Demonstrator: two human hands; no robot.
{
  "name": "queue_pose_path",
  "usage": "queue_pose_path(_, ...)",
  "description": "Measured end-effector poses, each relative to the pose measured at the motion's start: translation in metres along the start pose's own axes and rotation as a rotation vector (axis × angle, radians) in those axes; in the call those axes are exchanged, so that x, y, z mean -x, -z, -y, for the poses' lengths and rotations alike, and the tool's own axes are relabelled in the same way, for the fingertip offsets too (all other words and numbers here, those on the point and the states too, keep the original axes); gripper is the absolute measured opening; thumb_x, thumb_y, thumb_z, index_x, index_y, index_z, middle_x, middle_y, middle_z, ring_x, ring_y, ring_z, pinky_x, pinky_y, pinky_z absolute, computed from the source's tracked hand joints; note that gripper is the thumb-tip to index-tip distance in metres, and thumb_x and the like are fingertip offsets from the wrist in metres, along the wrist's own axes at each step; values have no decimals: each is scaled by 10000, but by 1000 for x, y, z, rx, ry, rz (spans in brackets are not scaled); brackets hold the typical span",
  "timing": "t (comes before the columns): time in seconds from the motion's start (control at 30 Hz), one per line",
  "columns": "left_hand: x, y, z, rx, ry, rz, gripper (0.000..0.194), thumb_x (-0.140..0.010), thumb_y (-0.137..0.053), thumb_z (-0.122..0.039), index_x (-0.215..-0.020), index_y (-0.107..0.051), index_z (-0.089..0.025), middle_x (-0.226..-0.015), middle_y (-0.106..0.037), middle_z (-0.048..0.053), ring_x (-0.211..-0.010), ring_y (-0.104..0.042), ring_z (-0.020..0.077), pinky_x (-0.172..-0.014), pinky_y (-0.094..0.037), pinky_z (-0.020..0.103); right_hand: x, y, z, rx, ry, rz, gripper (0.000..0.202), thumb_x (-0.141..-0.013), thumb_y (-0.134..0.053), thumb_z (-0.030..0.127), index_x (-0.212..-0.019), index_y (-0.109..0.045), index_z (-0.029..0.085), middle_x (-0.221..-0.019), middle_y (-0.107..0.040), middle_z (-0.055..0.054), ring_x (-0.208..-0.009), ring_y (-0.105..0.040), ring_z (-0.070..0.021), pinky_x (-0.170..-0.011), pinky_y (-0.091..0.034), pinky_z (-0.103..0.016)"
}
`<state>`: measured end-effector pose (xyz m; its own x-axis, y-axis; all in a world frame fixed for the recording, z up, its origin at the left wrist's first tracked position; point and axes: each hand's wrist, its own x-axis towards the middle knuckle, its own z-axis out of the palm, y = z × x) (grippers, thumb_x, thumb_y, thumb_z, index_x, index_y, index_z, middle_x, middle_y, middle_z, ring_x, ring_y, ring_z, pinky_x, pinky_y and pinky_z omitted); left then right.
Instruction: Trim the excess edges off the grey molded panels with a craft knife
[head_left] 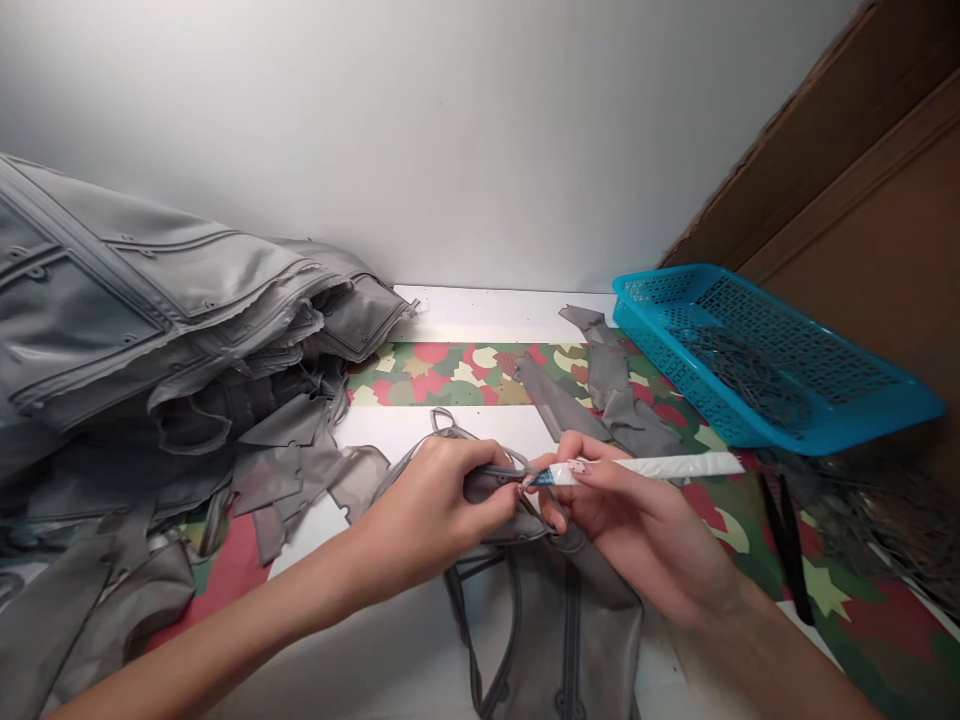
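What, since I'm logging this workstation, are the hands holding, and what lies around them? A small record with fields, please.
Left hand: pinches an edge of a thin gray pliable sheet
Right hand: grips a slim white-wrapped stick, bluish near its working end
Left side: heap of gray molded sheets
Right side: blue perforated plastic basket holding thin dark scraps
Beyond the hands: flat gray offcuts on a camouflage-patterned covering
Stick's exact tip: unclear, hidden among fingers and sheet

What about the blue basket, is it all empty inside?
No, the basket has a tangle of thin dark strips lying in it.
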<state>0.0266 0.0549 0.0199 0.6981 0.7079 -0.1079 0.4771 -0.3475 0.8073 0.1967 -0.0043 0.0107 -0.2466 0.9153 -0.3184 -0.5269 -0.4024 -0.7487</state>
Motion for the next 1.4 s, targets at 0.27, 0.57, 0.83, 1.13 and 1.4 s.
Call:
queue_pose_path(0.27,1,0,-1,121,92,88,193,-821,-448,-254,-768,-612,-167,-668,-534,-28,-603,-423,95,-530,-293,206,-1,1,0,61,56,-47,122,-800,-526,238,-693,-545,184,-703,-580,-10,-609,-476,-113,-605,-377,-229)
queue_pose_path(0.57,-5,5,-3,435,176,97,249,-829,-477,-348,-750,-609,-152,-663,-504,-30,-606,-414,92,-536,-297,200,1,3,1,248,203,-170,136,-768,-564,270,-663,-535,190,-763,-575,-15,-668,-460,-134,-611,-366,-241)
queue_pose_path(0.83,-4,5,0,646,221,95,163,-805,-544,-284,-842,-639,-156,-798,-621,-3,-722,-518,102,-630,-367,187,2,5,-3,361,247,-175,128,-790,-545,250,-679,-531,189,-872,-545,-11,-776,-490,-151,-675,-357,-255)
queue_pose_path(1.13,-6,5,-2,677,272,85,152,-800,-535,-286,-768,-594,-150,-660,-558,-27,-581,-459,76,-543,-331,189,1,3,-3,413,182,-154,147,-803,-543,277,-685,-524,191,-783,-531,2,-710,-448,-136,-626,-330,-242)
queue_pose_path(1.4,-6,14,8,255,118,54,211,-837,-465,-346,-854,-593,-179,-782,-602,0,-715,-518,126,-610,-368,208,2,3,1,293,168,-180,148,-767,-575,277,-654,-538,190,-685,-489,14,-648,-417,-120,-585,-331,-223)
